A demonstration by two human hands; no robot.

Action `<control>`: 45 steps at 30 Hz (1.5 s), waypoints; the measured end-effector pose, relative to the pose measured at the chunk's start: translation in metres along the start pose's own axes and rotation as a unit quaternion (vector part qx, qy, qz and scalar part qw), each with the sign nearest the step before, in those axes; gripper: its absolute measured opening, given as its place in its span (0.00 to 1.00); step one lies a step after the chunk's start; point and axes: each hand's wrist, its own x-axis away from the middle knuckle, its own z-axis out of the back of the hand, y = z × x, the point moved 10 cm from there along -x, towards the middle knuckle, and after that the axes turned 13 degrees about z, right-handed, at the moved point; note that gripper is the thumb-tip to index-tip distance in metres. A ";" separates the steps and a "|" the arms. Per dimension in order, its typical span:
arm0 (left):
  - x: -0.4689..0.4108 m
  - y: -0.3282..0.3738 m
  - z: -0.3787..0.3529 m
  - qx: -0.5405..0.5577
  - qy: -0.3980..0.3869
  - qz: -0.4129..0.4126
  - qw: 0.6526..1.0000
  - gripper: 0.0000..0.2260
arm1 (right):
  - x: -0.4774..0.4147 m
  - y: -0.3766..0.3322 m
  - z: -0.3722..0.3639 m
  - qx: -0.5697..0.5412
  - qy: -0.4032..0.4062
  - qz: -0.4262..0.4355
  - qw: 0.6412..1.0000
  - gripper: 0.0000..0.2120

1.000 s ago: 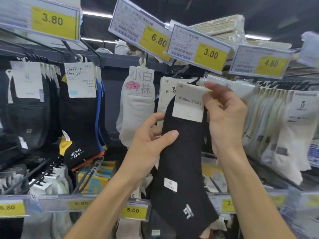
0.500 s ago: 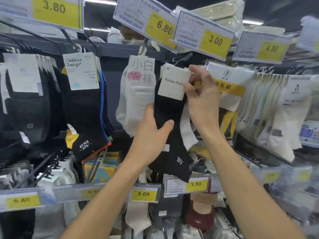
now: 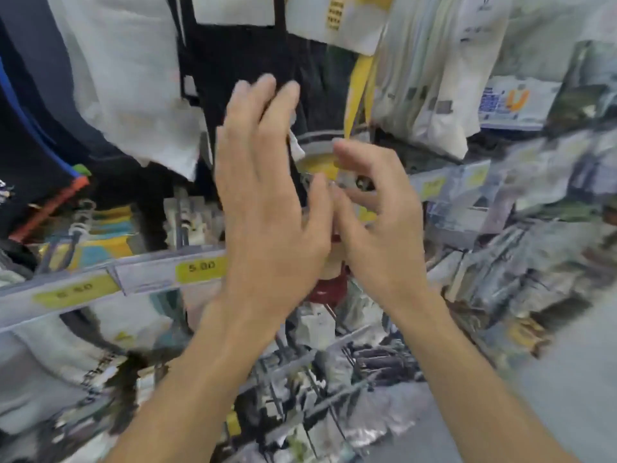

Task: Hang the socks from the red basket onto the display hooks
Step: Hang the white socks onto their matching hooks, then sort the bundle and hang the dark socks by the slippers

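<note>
The view is blurred by motion. The black sock (image 3: 240, 61) with its white card label hangs on the display at the top centre, between white socks (image 3: 133, 78) on its left and a yellow-labelled pack (image 3: 337, 25) on its right. My left hand (image 3: 267, 208) is below it, fingers spread, holding nothing. My right hand (image 3: 370, 222) is beside the left, fingers loosely curled and apart, also holding nothing. Neither hand touches the black sock. The red basket is not in view.
A shelf rail with yellow price tags (image 3: 200, 267) runs across the lower left. Dark socks with a blue edge (image 3: 30, 128) hang at the far left. Pale bagged socks (image 3: 430, 95) hang at the right. More packs fill the lower rows (image 3: 334, 379).
Both hands have let go of the black sock, which now hangs on the display. The hands have dropped below it and the camera has tilted down.
</note>
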 end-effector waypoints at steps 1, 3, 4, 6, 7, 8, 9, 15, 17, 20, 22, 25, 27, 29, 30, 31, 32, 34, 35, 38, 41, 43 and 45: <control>0.016 0.013 -0.015 0.042 -0.031 -0.024 0.998 0.24 | 0.016 0.002 0.012 -0.001 0.004 -0.011 1.000 0.14; 0.051 0.028 -0.054 0.101 -0.122 -0.015 0.987 0.19 | 0.049 0.010 0.039 0.008 0.011 -0.043 0.999 0.09; 0.070 0.032 -0.076 0.117 -0.171 0.011 0.978 0.18 | 0.069 0.016 0.053 0.019 0.009 -0.066 0.998 0.06; 0.116 0.033 -0.122 0.125 -0.262 0.074 0.954 0.16 | 0.121 0.034 0.081 0.041 -0.009 -0.136 0.990 0.03; 0.142 0.033 -0.145 0.119 -0.305 0.100 0.940 0.16 | 0.153 0.045 0.096 0.048 -0.022 -0.187 0.981 0.05; 0.171 0.034 -0.170 0.107 -0.349 0.119 0.924 0.16 | 0.190 0.057 0.111 0.059 -0.038 -0.243 0.967 0.09; 0.203 0.035 -0.195 0.090 -0.394 0.131 0.905 0.15 | 0.228 0.068 0.126 0.072 -0.056 -0.295 0.951 0.11; 0.433 0.072 -0.320 0.001 -0.657 0.124 0.743 0.08 | 0.459 0.091 0.258 0.167 -0.147 -0.521 0.824 0.13; 0.509 0.076 -0.340 -0.008 -0.704 0.143 0.696 0.09 | 0.535 0.079 0.304 0.194 -0.169 -0.580 0.772 0.10; 0.619 0.068 -0.353 -0.059 -0.777 0.162 0.606 0.10 | 0.636 0.052 0.361 0.210 -0.209 -0.649 0.700 0.11; 0.678 0.056 -0.346 -0.110 -0.823 0.163 0.533 0.10 | 0.691 0.026 0.384 0.189 -0.240 -0.692 0.654 0.12; 0.727 0.046 -0.334 -0.168 -0.861 0.109 0.468 0.09 | 0.741 -0.010 0.409 0.187 -0.258 -0.721 0.615 0.10; 0.740 0.047 -0.337 -0.176 -0.870 0.086 0.452 0.08 | 0.763 -0.024 0.423 0.202 -0.251 -0.737 0.595 0.10; 0.747 0.051 -0.349 -0.181 -0.874 0.075 0.445 0.09 | 0.787 -0.032 0.436 0.210 -0.231 -0.768 0.559 0.09; 0.750 0.054 -0.357 -0.182 -0.876 0.074 0.441 0.09 | 0.800 -0.034 0.442 0.209 -0.219 -0.788 0.536 0.09; 0.754 0.057 -0.367 -0.179 -0.879 0.076 0.435 0.09 | 0.811 -0.034 0.447 0.205 -0.209 -0.807 0.512 0.09; 0.759 0.060 -0.378 -0.174 -0.884 0.080 0.427 0.09 | 0.822 -0.032 0.450 0.199 -0.200 -0.824 0.491 0.10; 0.771 0.065 -0.403 -0.164 -0.897 0.082 0.403 0.09 | 0.837 -0.021 0.455 0.186 -0.190 -0.847 0.461 0.12; 0.778 0.066 -0.417 -0.162 -0.903 0.084 0.388 0.08 | 0.842 -0.012 0.455 0.178 -0.187 -0.853 0.454 0.12; 0.799 0.061 -0.463 -0.175 -0.911 0.120 0.355 0.09 | 0.851 0.034 0.456 0.156 -0.183 -0.853 0.464 0.12; 0.825 0.049 -0.530 -0.173 -0.897 0.172 0.368 0.08 | 0.868 0.106 0.459 0.144 -0.157 -0.839 0.501 0.13; 0.849 0.039 -0.577 -0.168 -0.886 0.197 0.384 0.08 | 0.891 0.156 0.465 0.160 -0.134 -0.838 0.504 0.16; 0.883 0.026 -0.620 -0.162 -0.879 0.234 0.383 0.07 | 0.928 0.206 0.472 0.173 -0.115 -0.838 0.505 0.18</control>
